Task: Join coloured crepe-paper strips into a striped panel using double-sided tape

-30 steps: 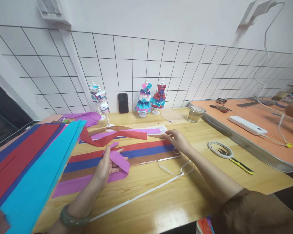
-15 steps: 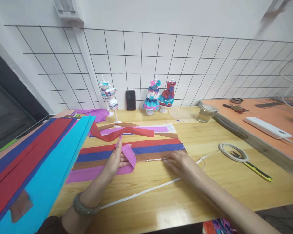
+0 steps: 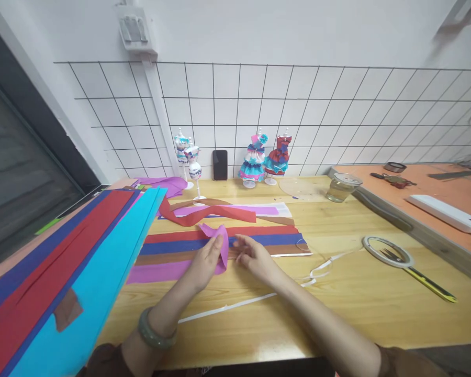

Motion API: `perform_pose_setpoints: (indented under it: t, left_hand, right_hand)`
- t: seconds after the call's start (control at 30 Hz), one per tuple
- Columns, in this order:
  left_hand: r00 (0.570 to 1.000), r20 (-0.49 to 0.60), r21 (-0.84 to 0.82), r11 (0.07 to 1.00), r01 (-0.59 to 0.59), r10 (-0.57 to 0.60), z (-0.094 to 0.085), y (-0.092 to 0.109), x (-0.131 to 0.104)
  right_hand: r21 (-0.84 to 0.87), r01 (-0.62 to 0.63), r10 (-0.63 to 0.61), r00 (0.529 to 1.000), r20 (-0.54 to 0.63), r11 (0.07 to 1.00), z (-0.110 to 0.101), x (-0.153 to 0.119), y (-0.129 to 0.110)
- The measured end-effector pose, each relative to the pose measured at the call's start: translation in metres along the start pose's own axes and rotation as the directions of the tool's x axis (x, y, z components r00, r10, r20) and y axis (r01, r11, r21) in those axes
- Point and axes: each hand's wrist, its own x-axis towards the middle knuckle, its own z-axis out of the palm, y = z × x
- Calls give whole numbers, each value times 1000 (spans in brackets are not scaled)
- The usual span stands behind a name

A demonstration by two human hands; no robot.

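Observation:
My left hand (image 3: pixel 208 262), a bangle on its wrist, is closed on a purple paper strip (image 3: pixel 153 272). The free end of that strip curls up past my thumb, while the rest lies flat to the left. Just right of the curl, my right hand (image 3: pixel 257 262) hovers with bent fingers a little apart and nothing visible in them. Beneath and behind both hands run a red strip (image 3: pixel 270 231), a blue strip (image 3: pixel 275 240) and a brown strip (image 3: pixel 277 250), side by side. A narrow white tape (image 3: pixel 231 305) crosses the table in front of my hands.
Large folded coloured sheets (image 3: pixel 113 277) cover the left side. A wavy red strip (image 3: pixel 215 211) lies farther back. Small dressed mannequins (image 3: pixel 253 162), a phone (image 3: pixel 220 165) and a cup (image 3: pixel 340 187) stand near the wall. To the right are a tape roll (image 3: pixel 371 246) and a yellow-black cutter (image 3: pixel 432 285).
My right hand has left the right end of the strips and come leftward beside my left hand. The purple strip's loose end now stands curled between them. The view has shifted slightly.

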Motion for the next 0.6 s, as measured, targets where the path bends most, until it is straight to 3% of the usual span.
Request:
perform_pose_setpoints:
  t: [0.1, 0.27, 0.47, 0.6]
  left_hand:
    - [984, 98, 204, 965, -164, 147, 1, 0, -4]
    - [938, 190, 438, 831, -344, 288, 3, 4, -8]
    - [914, 340, 599, 699, -391, 220, 1, 9, -10]
    - [929, 321, 691, 625, -362, 184, -3, 8, -9]
  right_hand:
    - [256, -149, 120, 985, 123, 955, -2, 8, -9]
    - [455, -183, 79, 968, 239, 872, -5, 13, -18]
    - [640, -159, -2, 970, 242, 752, -34, 8, -17]
    - [661, -206, 41, 966, 256, 722, -68, -1, -8]
